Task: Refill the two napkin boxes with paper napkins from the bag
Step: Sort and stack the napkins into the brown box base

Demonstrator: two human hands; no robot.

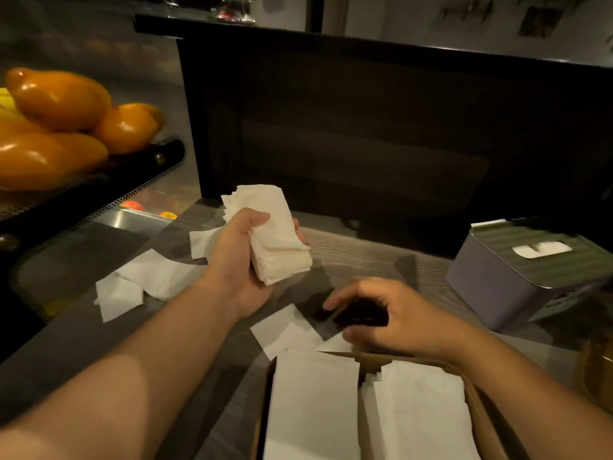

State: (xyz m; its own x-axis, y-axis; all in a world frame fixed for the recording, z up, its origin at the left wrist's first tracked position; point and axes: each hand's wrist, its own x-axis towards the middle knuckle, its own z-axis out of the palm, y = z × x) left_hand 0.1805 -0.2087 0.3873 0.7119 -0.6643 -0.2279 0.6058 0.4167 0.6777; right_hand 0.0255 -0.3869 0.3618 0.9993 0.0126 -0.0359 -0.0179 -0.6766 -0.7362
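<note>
Loose napkins (146, 280): several single sheets lay scattered at the left of the counter (358, 257), flat and partly folded. I judge them very light, easy to blow away.
Left hand (238, 260): it was raised above the counter, its fingers and thumb curled around a napkin stack (275, 240).
Napkin stack: thick, soft, a little fanned at the far end. I judge it would bend and slide apart unless it was held across the middle, from both flat sides.
Right hand (394, 317): low over the counter, fingers loosely curled, blurred. It seemed to hold nothing, but I cannot tell for sure.
Open box (477, 396): near edge, brown, with two rows of white napkins inside.
Closed napkin box (517, 273): far right, grey, with a napkin showing in the lid slot.
</note>
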